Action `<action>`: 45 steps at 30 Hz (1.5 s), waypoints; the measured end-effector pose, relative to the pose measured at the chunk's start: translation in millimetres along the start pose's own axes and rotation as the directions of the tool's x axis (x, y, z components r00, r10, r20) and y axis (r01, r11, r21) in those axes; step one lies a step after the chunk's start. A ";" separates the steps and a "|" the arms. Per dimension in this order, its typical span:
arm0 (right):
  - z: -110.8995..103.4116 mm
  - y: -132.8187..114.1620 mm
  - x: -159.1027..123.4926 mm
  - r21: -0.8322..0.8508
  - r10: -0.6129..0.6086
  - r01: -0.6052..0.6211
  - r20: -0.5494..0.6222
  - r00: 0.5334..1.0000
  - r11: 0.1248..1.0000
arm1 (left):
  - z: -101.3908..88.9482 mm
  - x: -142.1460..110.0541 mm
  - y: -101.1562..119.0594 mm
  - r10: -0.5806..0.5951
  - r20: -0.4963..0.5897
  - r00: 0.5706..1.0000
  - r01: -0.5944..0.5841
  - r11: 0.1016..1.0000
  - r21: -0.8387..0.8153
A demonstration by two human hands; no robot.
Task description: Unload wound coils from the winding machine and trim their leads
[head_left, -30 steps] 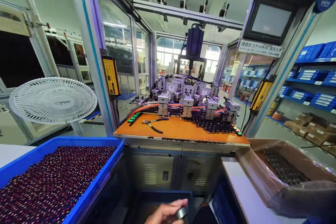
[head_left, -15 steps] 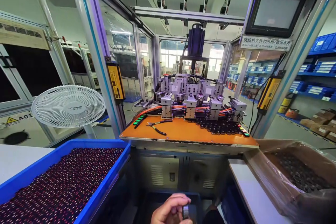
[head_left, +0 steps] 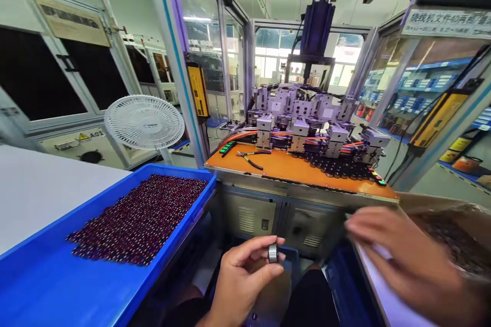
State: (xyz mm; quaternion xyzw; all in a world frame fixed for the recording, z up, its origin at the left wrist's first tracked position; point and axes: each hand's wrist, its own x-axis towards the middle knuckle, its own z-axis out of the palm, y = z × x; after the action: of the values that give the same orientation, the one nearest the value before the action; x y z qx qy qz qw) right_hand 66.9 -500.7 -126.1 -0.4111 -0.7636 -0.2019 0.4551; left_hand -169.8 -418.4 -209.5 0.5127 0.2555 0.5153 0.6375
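My left hand (head_left: 245, 276) is above my lap, thumb and fingers closed around a small stator core (head_left: 272, 253), a short silver cylinder with dark edges. My right hand (head_left: 399, 245) is smeared by motion over the white bench on the right, between the stator core and the open cardboard box (head_left: 414, 202). Whether it holds anything cannot be made out. Small dark parts (head_left: 452, 240) fill the lined box, partly hidden behind my right forearm.
A blue tray (head_left: 95, 291) with rows of small dark red-flecked parts stands at left. Ahead, a winding machine (head_left: 303, 112) rises over an orange table (head_left: 276, 166) bearing pliers (head_left: 251, 158) and several dark round parts (head_left: 341, 167). A white fan (head_left: 144, 121) stands at left.
My view has turned left and down. My right hand has come into view at the right, moving fast. My left hand shows more fully, still on the stator core.
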 end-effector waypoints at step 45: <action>125.9 -34.7 -49.8 0.438 0.044 -0.063 0.052 0.998 0.897 | -5.7 -25.6 -14.3 0.244 -0.091 0.965 -0.229 0.961 0.154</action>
State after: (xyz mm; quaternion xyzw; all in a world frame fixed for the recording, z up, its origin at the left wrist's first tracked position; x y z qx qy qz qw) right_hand -15.5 -457.0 -230.2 -0.3228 -0.7871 -0.0034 0.5256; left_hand -177.7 -438.9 -229.8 0.5546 0.2629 0.5956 0.5182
